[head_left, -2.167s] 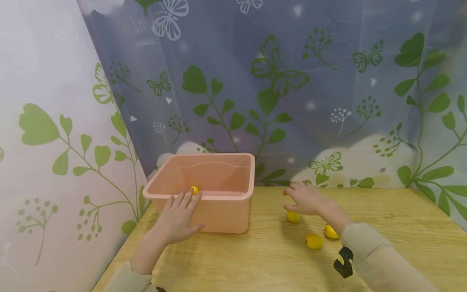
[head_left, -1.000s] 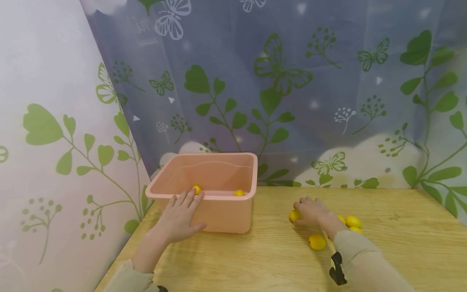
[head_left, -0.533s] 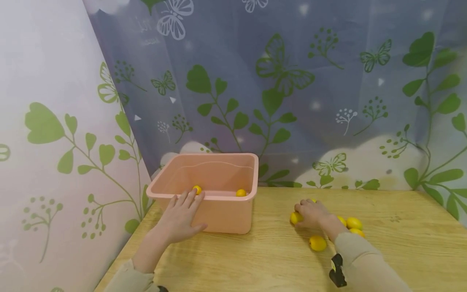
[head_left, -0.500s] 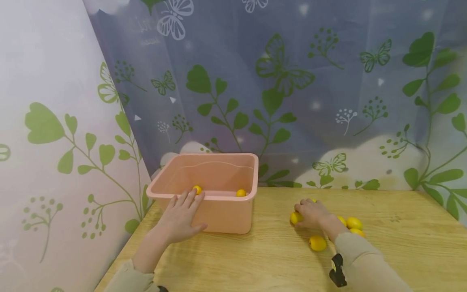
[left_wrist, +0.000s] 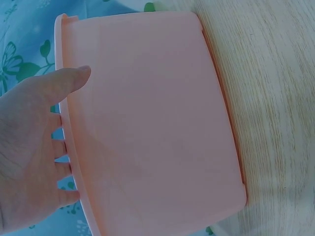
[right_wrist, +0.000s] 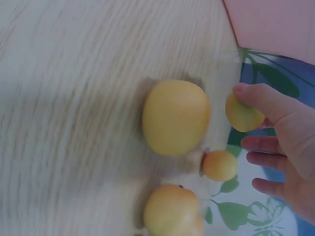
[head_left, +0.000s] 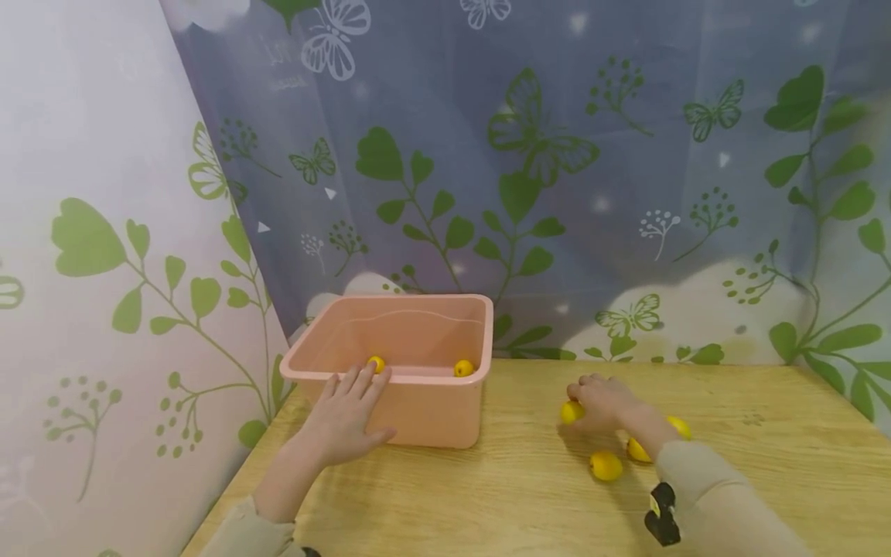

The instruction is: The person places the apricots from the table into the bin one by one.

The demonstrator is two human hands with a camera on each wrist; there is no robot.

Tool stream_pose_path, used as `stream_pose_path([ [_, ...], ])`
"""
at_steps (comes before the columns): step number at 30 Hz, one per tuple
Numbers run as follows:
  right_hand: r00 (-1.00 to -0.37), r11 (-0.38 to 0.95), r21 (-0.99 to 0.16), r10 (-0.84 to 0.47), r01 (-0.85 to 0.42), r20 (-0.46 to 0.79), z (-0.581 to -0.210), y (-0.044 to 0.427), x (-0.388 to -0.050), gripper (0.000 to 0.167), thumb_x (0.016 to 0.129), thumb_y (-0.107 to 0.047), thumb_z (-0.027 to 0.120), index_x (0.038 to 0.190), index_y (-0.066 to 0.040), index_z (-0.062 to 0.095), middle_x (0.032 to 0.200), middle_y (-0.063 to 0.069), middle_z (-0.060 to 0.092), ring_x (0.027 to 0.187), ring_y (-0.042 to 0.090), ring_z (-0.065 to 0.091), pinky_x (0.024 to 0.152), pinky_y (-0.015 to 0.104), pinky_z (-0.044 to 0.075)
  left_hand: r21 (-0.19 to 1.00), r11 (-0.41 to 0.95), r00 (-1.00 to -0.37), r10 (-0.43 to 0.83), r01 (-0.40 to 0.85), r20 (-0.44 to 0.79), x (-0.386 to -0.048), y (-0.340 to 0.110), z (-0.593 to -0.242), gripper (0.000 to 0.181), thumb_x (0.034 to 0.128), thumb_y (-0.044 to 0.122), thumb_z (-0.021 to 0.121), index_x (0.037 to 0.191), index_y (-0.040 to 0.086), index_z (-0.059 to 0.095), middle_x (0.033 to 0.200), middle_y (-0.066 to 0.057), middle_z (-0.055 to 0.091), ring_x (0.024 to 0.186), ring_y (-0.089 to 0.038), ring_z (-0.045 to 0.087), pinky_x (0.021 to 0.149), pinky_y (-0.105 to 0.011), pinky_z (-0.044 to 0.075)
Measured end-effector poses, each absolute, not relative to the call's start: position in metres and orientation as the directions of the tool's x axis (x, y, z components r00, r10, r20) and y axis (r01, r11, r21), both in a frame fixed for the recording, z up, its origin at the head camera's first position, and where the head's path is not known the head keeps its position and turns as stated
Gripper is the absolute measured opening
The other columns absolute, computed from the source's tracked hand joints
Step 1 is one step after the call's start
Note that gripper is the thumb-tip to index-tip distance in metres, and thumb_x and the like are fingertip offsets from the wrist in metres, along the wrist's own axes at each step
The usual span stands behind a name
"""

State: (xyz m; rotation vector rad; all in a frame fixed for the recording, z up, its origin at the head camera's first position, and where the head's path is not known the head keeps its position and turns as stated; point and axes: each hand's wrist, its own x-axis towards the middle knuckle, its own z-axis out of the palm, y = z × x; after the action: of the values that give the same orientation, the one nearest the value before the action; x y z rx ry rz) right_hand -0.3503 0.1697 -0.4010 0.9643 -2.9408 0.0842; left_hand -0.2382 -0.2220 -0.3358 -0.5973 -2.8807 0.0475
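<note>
My right hand (head_left: 602, 402) pinches a yellow lemon (right_wrist: 243, 114) between thumb and index finger, just above the table; the other fingers are spread apart. Close to it lie more lemons: one in front (head_left: 605, 466), one partly under the wrist (head_left: 639, 450) and another behind the forearm (head_left: 678, 427). My left hand (head_left: 341, 422) rests with straight fingers over the front rim of a pink plastic bin (head_left: 418, 410). Its thumb (left_wrist: 69, 84) lies along the bin's outer wall. Inside the bin, one lemon (head_left: 376, 363) shows behind the left fingertips and another (head_left: 463, 368) at the right.
The bin stands at the left back of a wooden table (head_left: 515, 495), close to the walls. A blue cloth (head_left: 445, 155) with green leaves and butterflies hangs behind the table, and a pale patterned wall (head_left: 104, 348) is at the left.
The right hand comes down, takes hold of a lemon and now raises it slightly. A second lemon has come into view in the bin and shifted slightly. The left hand stays at the rim.
</note>
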Motion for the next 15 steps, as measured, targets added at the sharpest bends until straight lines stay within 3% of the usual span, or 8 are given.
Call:
stream_pose_path([
  [8, -0.761, 0.763, -0.006, -0.645, -0.647, 0.077, -0.383, 0.177, -0.350, 0.033, 0.075, -0.034, 0.074, 0.093, -0.013, 0.056, 0.078, -0.002, 0.045, 0.070, 0.017, 0.042, 0.059, 0.036, 0.034, -0.095, 0.914, -0.890, 0.406, 0.395, 0.206, -0.240, -0.222, -0.335, 0.083, 0.0854, 0.045, 0.061, 0.146, 0.001, 0.023, 0.148, -0.024, 0.023, 0.133, -0.043, 0.024, 0.105, -0.060, 0.017],
  [15, -0.743, 0.747, 0.045, -0.664, -0.663, 0.084, -0.375, 0.178, -0.346, 0.036, 0.075, -0.036, 0.074, 0.099, -0.013, 0.059, 0.083, -0.001, 0.050, 0.077, 0.019, 0.050, 0.067, 0.044, 0.042, -0.081, 0.918, -0.899, 0.396, 0.388, 0.185, -0.239, -0.222, -0.337, 0.083, 0.0865, 0.045, 0.060, 0.146, 0.002, 0.022, 0.148, -0.023, 0.022, 0.133, -0.043, 0.023, 0.105, -0.060, 0.016],
])
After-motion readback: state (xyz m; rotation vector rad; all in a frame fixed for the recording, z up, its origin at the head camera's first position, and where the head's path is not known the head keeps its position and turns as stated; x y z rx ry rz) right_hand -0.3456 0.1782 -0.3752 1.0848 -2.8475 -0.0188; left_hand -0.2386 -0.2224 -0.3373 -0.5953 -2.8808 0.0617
